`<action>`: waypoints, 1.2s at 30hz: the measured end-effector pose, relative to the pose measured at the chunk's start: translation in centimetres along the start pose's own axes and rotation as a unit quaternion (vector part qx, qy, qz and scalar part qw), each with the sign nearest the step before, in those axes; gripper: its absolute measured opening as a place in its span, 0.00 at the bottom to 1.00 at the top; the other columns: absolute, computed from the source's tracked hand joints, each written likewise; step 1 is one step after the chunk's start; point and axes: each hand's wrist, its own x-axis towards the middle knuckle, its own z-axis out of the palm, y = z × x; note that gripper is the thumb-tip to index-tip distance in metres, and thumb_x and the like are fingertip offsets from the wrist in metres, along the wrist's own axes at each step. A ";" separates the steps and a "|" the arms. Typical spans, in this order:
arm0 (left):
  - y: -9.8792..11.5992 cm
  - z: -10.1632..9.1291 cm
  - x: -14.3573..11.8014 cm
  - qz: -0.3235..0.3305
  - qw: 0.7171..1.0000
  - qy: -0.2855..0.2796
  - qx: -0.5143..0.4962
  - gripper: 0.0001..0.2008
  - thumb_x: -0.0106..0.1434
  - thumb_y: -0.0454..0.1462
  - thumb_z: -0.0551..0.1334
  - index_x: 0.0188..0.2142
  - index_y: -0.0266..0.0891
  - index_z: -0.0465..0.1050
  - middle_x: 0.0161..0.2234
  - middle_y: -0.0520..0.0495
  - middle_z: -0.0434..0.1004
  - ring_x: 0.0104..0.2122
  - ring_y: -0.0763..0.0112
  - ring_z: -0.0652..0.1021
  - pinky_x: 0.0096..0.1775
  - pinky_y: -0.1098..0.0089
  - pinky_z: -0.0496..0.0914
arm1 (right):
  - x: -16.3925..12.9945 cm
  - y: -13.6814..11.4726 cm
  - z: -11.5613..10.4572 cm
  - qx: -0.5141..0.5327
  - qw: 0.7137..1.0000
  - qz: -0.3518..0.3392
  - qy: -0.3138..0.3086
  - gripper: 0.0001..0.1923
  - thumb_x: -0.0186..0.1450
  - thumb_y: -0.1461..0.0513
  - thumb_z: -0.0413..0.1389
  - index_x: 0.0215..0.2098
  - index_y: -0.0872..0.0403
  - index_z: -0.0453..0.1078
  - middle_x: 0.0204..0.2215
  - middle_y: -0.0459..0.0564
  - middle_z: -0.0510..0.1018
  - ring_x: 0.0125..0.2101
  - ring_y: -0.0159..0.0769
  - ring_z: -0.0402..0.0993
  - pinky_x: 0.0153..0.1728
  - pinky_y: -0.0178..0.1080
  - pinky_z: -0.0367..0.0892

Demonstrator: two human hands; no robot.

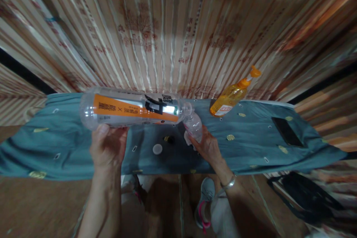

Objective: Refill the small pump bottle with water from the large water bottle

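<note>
A pleated, printed curtain (167,41) hangs behind the counter (69,148), which wears a teal cloth with pineapple motifs; above the cloth, near its middle, is the large clear plastic bottle (131,111), its orange label facing up; the left hand (110,145) has its grip spread wide around the near side of the body, towards the base, probably to bear the bulk while leaving the neck free; the amber pump bottle (228,98) stands towards the back, right of the held pair, seemingly out of their way; the small clear plastic bottle (194,124) is in the right hand (208,145), whose grip is closed around its lower body, presumably to leave its mouth clear and steady against the larger neck; the black phone-like slab (287,131) lies far right, well apart; the white round cap (157,149) lies flat between the hands.

The large bottle's long axis runs nearly level from left to right, neck pointing right; the small bottle's axis slants, mouth up and leftward; the two necks overlap in view, so whether they touch I cannot tell.
</note>
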 end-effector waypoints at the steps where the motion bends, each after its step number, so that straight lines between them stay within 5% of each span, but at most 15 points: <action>1: 0.0 0.0 0.0 0.001 1.000 -0.001 -0.001 0.21 0.31 0.48 0.84 0.23 0.49 0.80 0.20 0.58 0.78 0.25 0.72 0.78 0.38 0.70 0.80 | 0.0 0.0 0.0 0.005 1.000 0.002 0.001 0.27 0.75 0.49 0.60 0.63 0.58 0.68 0.41 0.63 0.86 0.40 0.50 0.86 0.41 0.48 0.81; 9: -0.2 -0.2 0.0 0.011 1.000 -0.007 -0.004 0.18 0.35 0.46 0.82 0.24 0.48 0.80 0.22 0.58 0.80 0.25 0.73 0.78 0.37 0.71 0.79 | -0.1 0.0 0.0 0.020 1.000 0.018 0.000 0.26 0.74 0.49 0.60 0.63 0.56 0.68 0.40 0.63 0.86 0.39 0.51 0.86 0.41 0.50 0.81; 18: -0.1 -0.4 0.0 0.006 1.000 -0.023 -0.012 0.24 0.38 0.44 0.82 0.39 0.53 0.85 0.28 0.59 0.84 0.26 0.71 0.79 0.39 0.69 0.79 | 0.1 -0.2 -0.2 0.025 1.000 0.007 0.001 0.27 0.76 0.48 0.58 0.64 0.55 0.67 0.41 0.63 0.86 0.39 0.51 0.85 0.41 0.52 0.81; 36: -0.3 -0.1 -0.1 0.011 1.000 0.003 -0.016 0.17 0.39 0.42 0.80 0.30 0.49 0.83 0.23 0.57 0.81 0.26 0.71 0.79 0.37 0.71 0.78 | 0.1 -0.2 -0.2 0.018 1.000 0.012 -0.011 0.28 0.75 0.49 0.59 0.66 0.56 0.66 0.41 0.62 0.86 0.39 0.50 0.85 0.41 0.50 0.81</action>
